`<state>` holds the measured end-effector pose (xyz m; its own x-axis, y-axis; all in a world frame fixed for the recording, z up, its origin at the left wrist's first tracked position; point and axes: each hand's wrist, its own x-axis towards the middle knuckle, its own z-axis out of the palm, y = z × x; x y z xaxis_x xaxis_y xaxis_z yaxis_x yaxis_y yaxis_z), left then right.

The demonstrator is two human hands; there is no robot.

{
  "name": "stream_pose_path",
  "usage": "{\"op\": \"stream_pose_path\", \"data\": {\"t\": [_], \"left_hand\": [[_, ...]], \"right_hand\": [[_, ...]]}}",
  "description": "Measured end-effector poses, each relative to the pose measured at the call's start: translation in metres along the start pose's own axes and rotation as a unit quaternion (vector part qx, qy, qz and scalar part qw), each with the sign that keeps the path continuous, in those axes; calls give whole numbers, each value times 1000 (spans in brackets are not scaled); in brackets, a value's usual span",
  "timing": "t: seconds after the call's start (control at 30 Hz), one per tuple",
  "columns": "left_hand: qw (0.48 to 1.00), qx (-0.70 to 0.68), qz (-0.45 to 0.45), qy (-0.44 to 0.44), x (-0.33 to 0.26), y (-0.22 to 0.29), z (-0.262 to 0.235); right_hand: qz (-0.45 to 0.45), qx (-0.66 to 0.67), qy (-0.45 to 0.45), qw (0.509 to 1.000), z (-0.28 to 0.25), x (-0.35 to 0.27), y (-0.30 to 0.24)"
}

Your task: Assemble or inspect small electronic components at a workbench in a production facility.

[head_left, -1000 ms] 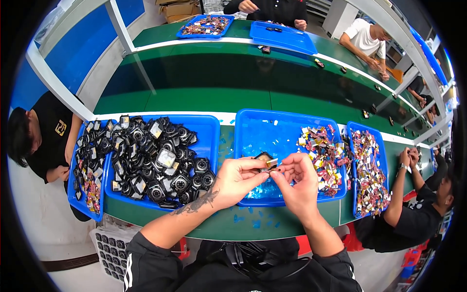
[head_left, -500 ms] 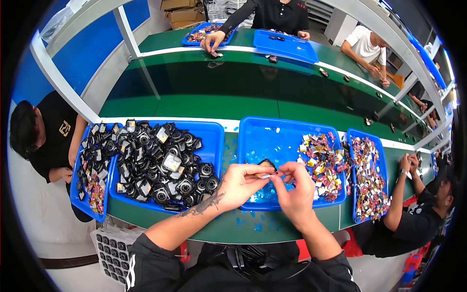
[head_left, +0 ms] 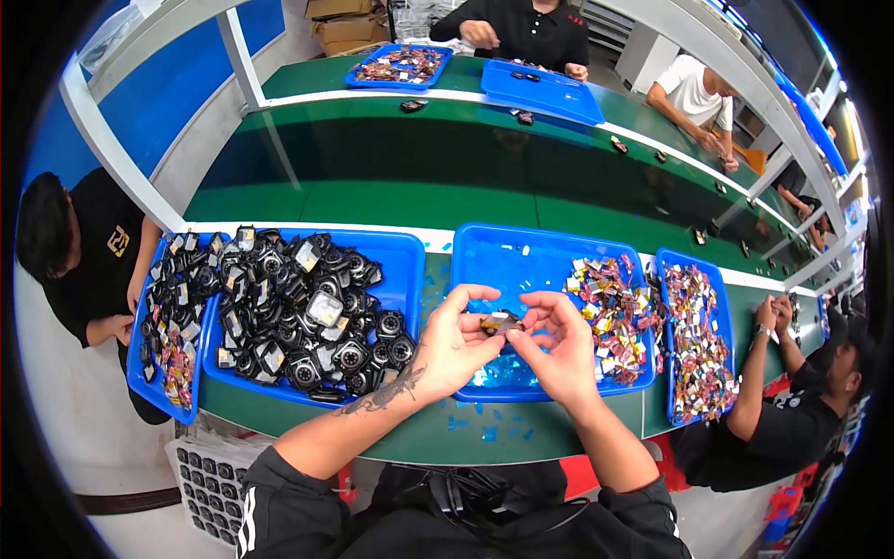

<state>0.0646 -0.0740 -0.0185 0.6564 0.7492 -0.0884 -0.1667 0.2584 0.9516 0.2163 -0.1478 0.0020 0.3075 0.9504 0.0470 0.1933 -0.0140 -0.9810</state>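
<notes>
Above the middle blue tray [head_left: 548,233], my left hand [head_left: 458,343] grips a small dark watch case [head_left: 500,322] between thumb and fingers, its inner side partly showing. My right hand [head_left: 565,352] has its thumb and curled fingers at the right end of the same case; the exact contact is partly hidden. In that tray a pile of small flat parts [head_left: 615,326], pink, white and yellow, lies at the right, and blue film bits are scattered on its floor. Left of my hands, many black watch cases [head_left: 307,321] are heaped in another blue tray [head_left: 402,265].
A blue tray of small pink parts [head_left: 698,335] stands at the right, a mixed tray [head_left: 177,363] at the far left. Beyond a white rail runs a green belt [head_left: 400,191] with scattered watch pieces. Co-workers sit left, right and across. White frame posts [head_left: 121,140] rise at the sides.
My hands have turned the watch case so its inside shows more, and the right fingers have spread. Across the belt, a co-worker's hand has lifted away from a watch piece, leaving it there.
</notes>
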Motion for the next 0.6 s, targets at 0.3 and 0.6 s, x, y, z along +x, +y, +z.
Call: {"op": "stream_pose_path", "data": {"t": [0.3,0.6], "left_hand": [[998,-61,-13,6,-1,-11,-9],[628,725,187,214,-36,65,-88]], "right_hand": [[31,41,-40,998,2,11,7],[62,-133,31,989,-50,196,30]]}}
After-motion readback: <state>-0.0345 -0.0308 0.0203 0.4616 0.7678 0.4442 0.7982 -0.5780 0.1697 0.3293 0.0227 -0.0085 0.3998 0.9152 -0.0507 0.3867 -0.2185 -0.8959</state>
